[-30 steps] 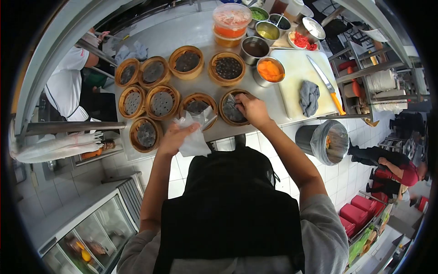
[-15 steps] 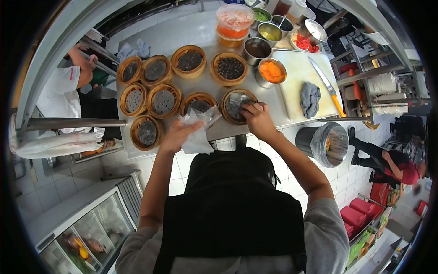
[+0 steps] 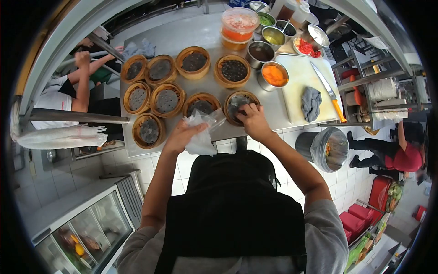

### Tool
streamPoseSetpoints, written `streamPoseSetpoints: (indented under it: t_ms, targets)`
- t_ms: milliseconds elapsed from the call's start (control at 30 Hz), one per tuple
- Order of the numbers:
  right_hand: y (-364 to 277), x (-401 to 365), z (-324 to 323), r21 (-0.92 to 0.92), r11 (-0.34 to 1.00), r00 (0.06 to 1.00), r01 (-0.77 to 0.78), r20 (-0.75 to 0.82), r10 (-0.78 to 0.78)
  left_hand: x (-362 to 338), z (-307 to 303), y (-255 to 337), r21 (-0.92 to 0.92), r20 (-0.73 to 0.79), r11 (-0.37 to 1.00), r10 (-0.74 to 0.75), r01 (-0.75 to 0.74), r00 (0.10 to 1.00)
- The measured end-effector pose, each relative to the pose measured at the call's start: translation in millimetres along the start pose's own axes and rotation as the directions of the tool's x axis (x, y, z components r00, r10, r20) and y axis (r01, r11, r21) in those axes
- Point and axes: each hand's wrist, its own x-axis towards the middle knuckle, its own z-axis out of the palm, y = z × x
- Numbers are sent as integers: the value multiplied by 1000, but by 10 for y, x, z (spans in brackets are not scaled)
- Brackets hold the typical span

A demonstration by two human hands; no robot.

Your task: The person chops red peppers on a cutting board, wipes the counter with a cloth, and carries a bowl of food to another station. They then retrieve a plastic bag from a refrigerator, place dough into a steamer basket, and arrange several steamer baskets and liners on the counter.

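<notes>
My left hand (image 3: 180, 136) is closed around a translucent plastic bag (image 3: 200, 142), which hangs down past the table's front edge. Its loose upper end spreads toward a bamboo steamer basket (image 3: 201, 104) with a dark liner. My right hand (image 3: 253, 121) reaches into the bamboo steamer basket (image 3: 230, 119) beside it, fingers bent and pressed together on the dark, shiny liner (image 3: 236, 103). The fingertips are partly hidden. More bamboo steamers (image 3: 232, 71) with dark perforated liners stand behind and to the left, several of them close together.
On the right lie a white cutting board (image 3: 296, 102), a grey cloth (image 3: 311, 104) and a knife (image 3: 329, 89). A metal pot of orange pieces (image 3: 274, 75) stands near several sauce pots and a plastic tub (image 3: 239, 25). A lined bin (image 3: 329, 148) is on the floor; other people stand left and right.
My right hand has shifted slightly left and its fingers reach further into the steamer. The left hand keeps hold of the bag. The person at left has raised an arm.
</notes>
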Motion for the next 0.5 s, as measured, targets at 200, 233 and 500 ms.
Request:
streamPoseSetpoints:
  t_ms: [200, 233, 500]
  targets:
    - [-183, 169, -437, 720, 667, 954, -191, -24, 298, 61, 95, 16, -114, -30, 993, -14, 11, 999]
    - [-253, 221, -536, 862, 465, 959, -201, 76, 274, 101, 110, 1, -157, -31, 988, -9, 4, 999]
    - [-36, 612, -220, 975, 79, 949, -208, 181, 258, 365, 67, -103, -251, -64, 965, 66, -80, 996]
